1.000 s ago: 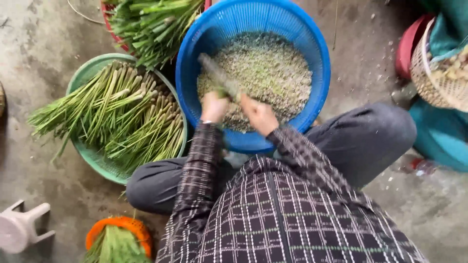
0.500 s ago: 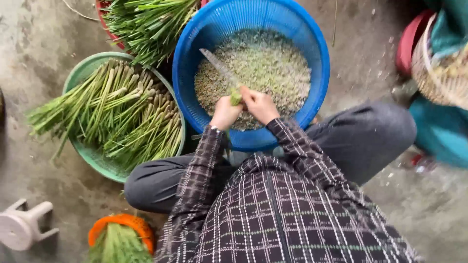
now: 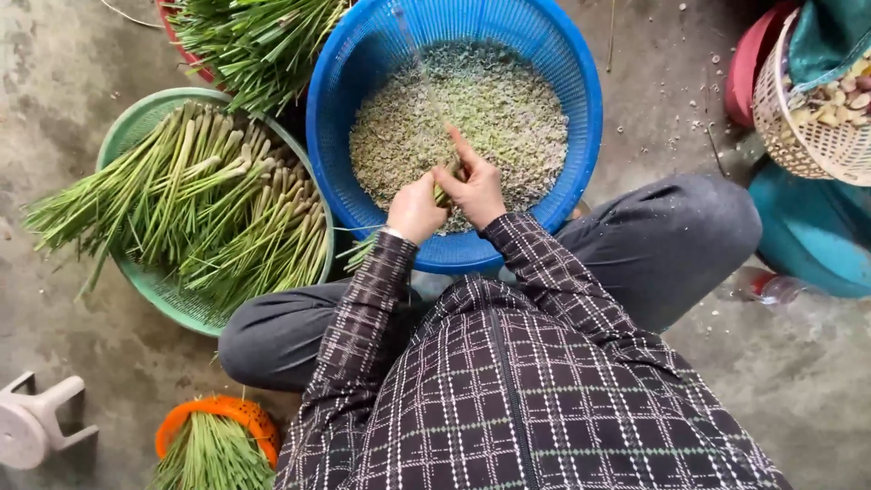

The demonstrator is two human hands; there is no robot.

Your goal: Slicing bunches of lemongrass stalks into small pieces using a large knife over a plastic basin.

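My left hand (image 3: 415, 210) and my right hand (image 3: 474, 187) meet over the near side of a large blue perforated basket (image 3: 581, 100) filled with finely chopped pale-green pieces (image 3: 508, 109). The left hand is closed around a short green stalk (image 3: 442, 193). In the right hand is a knife (image 3: 426, 82), its thin blade blurred and pointing away over the chopped pieces, with the index finger stretched along it. Both sleeves are dark with a white check.
A green basin (image 3: 136, 136) of long trimmed green stalks (image 3: 209, 209) lies at the left. More leafy stalks (image 3: 263, 36) fill a red basin behind it. An orange basket (image 3: 231, 415) and white stool (image 3: 32, 422) sit lower left. A woven basket (image 3: 803, 136) and teal tub (image 3: 817, 245) stand right.
The knife blade has swung from pointing up-left to pointing nearly straight away. Both hands have shifted slightly toward the basket's near rim and drawn closer together.
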